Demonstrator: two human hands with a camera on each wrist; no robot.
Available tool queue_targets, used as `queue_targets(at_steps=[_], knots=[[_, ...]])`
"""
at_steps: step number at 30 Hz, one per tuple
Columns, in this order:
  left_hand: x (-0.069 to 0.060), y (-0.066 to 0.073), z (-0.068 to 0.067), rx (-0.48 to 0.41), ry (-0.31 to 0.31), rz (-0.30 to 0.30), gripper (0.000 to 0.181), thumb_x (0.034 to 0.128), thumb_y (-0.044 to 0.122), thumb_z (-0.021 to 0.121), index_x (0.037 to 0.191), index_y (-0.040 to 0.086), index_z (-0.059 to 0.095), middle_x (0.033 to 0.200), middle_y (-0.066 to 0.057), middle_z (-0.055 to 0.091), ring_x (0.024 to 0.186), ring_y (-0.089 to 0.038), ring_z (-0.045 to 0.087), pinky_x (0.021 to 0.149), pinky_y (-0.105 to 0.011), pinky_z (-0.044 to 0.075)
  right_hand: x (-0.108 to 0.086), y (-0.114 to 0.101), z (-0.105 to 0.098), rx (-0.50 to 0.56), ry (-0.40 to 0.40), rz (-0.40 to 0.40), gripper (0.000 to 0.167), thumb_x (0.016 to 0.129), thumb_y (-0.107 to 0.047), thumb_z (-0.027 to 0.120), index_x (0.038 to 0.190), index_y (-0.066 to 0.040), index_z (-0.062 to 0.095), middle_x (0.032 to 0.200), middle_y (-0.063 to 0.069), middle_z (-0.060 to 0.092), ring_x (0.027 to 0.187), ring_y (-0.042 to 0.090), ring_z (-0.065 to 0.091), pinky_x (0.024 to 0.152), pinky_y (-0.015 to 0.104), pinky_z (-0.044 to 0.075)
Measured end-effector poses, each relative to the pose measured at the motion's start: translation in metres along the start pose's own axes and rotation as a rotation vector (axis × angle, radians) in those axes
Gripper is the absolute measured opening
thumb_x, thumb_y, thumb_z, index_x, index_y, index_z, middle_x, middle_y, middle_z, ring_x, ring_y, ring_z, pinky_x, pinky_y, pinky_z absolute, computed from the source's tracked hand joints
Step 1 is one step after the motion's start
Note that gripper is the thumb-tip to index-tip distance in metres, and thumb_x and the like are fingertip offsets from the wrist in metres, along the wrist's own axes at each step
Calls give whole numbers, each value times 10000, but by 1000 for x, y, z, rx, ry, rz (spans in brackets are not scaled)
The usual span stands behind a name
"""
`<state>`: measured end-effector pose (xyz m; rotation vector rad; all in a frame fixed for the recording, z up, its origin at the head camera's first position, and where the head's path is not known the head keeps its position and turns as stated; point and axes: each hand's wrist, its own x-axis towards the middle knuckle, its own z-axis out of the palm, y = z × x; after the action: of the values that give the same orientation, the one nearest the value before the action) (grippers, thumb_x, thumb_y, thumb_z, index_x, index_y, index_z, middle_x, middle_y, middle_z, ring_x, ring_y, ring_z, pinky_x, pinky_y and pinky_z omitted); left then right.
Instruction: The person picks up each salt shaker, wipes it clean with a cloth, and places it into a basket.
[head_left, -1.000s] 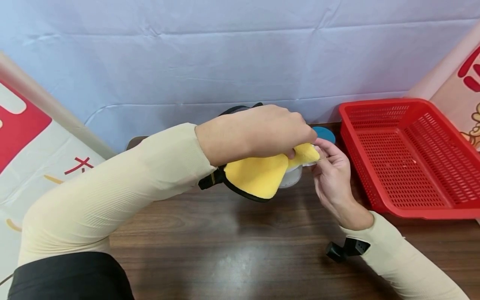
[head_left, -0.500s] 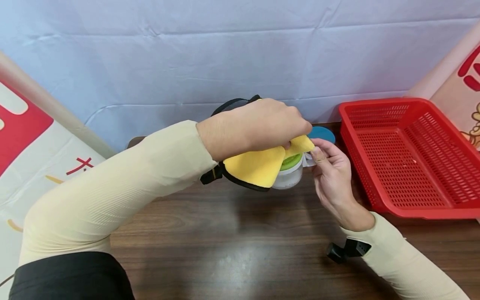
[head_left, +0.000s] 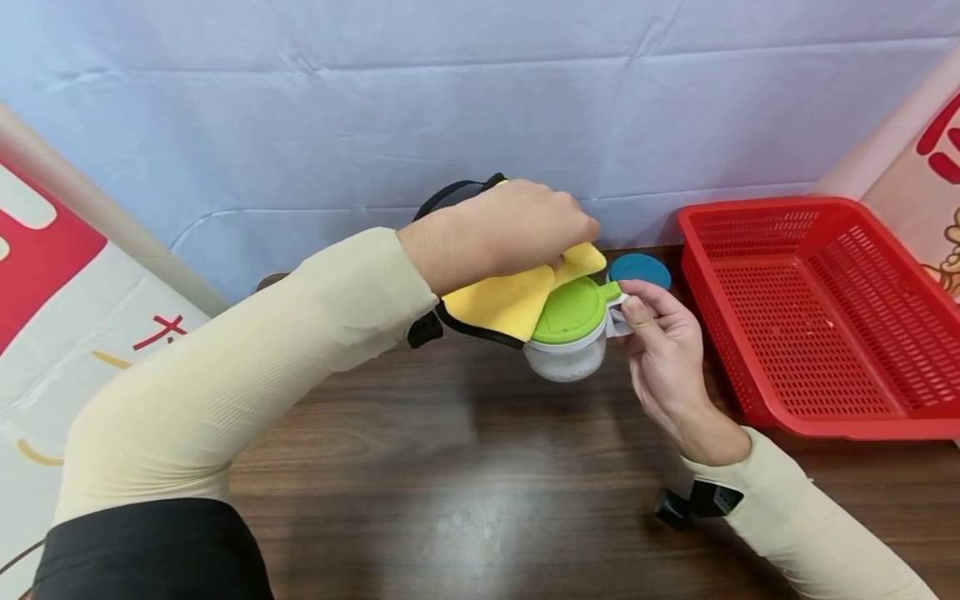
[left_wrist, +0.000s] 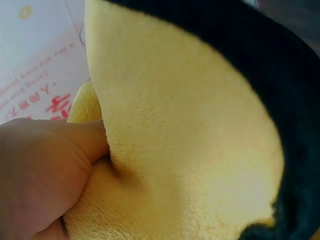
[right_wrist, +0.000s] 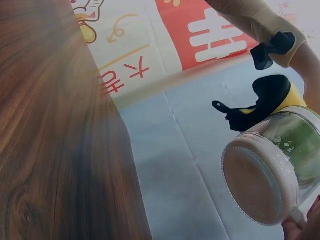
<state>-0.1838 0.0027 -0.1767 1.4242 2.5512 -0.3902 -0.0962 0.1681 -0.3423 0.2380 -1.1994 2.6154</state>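
My left hand (head_left: 510, 229) grips a yellow cloth (head_left: 491, 304) with a black border, bunched under its fingers. In the left wrist view the plush cloth (left_wrist: 195, 115) fills most of the frame, with the thumb pressed into a fold. The cloth lies against the left side of a green lid (head_left: 568, 312) on a clear seasoning jar (head_left: 566, 364). At the jar's right, my right hand (head_left: 667, 358) pinches its white handle (head_left: 618, 322). From below, the right wrist view shows the jar (right_wrist: 262, 175) held off the table, with pale contents. The left fingertips are largely hidden.
A red perforated basket (head_left: 750, 379) stands to the right on the wooden table (head_left: 420, 483). Behind the right hand is a round blue lid or container top (head_left: 640, 271). A pale cloth backdrop (head_left: 465, 117) rises behind the table.
My left hand and the cloth have moved left and up across the jar, uncovering the green lid and handle. The right hand has stayed almost in place.
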Motion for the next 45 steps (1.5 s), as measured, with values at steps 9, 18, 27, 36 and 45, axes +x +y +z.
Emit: queue_targets(at_steps=[9,18,27,36,45], knots=[[4,-31,12,-92,-7,-69,211,1007,200,669,1202,131,623,1161,-42,645,1013,-255,601,900,-385,497,-2,-3,1,44,-21,2,163,966,70,609,1078,65,727,1001,130,743,881,155,722,824,250,577],[2,-56,34,-235,-48,-135,290,1020,229,646,1277,114,580,1158,-52,624,1018,-256,580,891,-400,470,-2,-6,1,42,-25,-9,172,978,64,595,1079,50,735,1012,124,747,871,162,722,814,247,580],[-22,-70,75,-371,-79,-126,238,1006,237,662,1182,86,610,1038,-47,627,897,-226,570,814,-365,474,4,-12,-3,44,-26,-13,171,970,47,615,1091,50,735,1016,122,751,889,164,718,794,240,581],[-56,-80,136,-543,-65,-126,192,1001,219,666,1132,85,623,928,-30,616,779,-193,543,740,-340,461,17,-20,-4,37,27,-2,142,962,9,639,1061,47,733,955,111,741,799,156,695,657,218,564],[-91,-93,189,-685,-13,-142,222,1001,205,670,1160,56,624,935,-22,619,781,-165,551,732,-348,464,42,-38,-8,62,120,-16,137,943,6,654,1031,66,739,928,132,719,808,183,678,694,235,563]])
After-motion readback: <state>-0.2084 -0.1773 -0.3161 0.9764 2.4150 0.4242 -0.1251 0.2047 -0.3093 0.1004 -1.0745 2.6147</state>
